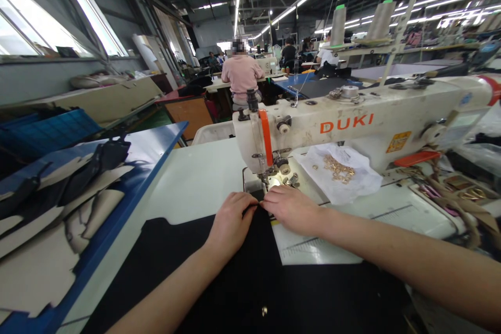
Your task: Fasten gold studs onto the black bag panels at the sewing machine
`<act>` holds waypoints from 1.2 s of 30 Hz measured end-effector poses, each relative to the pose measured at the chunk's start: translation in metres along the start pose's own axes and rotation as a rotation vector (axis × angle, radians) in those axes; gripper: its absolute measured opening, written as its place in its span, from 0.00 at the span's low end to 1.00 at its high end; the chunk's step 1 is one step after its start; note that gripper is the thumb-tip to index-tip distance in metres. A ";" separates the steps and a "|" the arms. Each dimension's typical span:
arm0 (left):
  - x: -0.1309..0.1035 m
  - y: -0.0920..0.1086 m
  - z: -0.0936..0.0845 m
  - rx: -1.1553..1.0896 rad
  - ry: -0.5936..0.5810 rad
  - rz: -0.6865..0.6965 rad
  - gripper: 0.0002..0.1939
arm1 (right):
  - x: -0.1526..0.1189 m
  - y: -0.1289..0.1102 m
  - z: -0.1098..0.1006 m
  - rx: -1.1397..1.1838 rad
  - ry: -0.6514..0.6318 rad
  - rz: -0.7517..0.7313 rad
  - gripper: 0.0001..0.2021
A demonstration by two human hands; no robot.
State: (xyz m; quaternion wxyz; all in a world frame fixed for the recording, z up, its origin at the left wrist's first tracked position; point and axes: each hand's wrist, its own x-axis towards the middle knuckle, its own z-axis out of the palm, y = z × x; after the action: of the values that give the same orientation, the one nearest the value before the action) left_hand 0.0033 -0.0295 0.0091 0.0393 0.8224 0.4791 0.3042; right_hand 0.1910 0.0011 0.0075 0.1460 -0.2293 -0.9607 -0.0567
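Observation:
Both hands meet at the front of a white sewing machine [305, 120], just below its needle area. My left hand [233, 219] pinches the edge of a black fabric piece [176, 261] between thumb and fingers. Touching it fingertip to fingertip, my right hand [291, 209] has its fingers closed on the same edge, close to the presser foot. What lies between the fingertips is too small to make out. The black fabric spreads across the table toward me and hangs at the front. A small gold metal piece [264, 311] rests on it.
A white plastic bag [340, 175] with several gold rings lies under the machine arm. Left stands a blue table [156, 151] bearing beige and black cut pieces [43, 266]. Straps and metal fittings [465, 193] fill a tray at right. A person in pink [242, 75] sits ahead.

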 end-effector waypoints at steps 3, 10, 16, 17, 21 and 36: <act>0.000 -0.003 -0.002 -0.013 0.017 0.139 0.06 | 0.000 0.000 0.001 0.006 0.005 0.009 0.06; 0.001 -0.006 0.002 0.094 0.000 0.252 0.08 | 0.001 0.000 0.004 0.045 0.008 0.052 0.07; 0.003 -0.005 0.003 0.062 0.017 0.237 0.07 | -0.004 -0.001 0.003 0.075 0.058 0.132 0.08; 0.003 -0.004 0.003 0.059 0.017 0.232 0.07 | -0.004 -0.002 0.003 0.072 0.059 0.137 0.08; 0.003 -0.002 0.002 0.058 0.016 0.222 0.07 | -0.004 -0.001 0.006 0.068 0.053 0.117 0.07; 0.011 -0.006 -0.007 0.273 -0.252 0.277 0.08 | -0.010 0.001 -0.010 -0.067 -0.009 -0.095 0.08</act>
State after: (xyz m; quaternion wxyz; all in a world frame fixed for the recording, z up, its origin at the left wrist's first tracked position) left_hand -0.0008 -0.0191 0.0179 -0.0552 0.9095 0.3897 0.1339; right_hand 0.2021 -0.0043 0.0136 0.1309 -0.1886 -0.9687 -0.0949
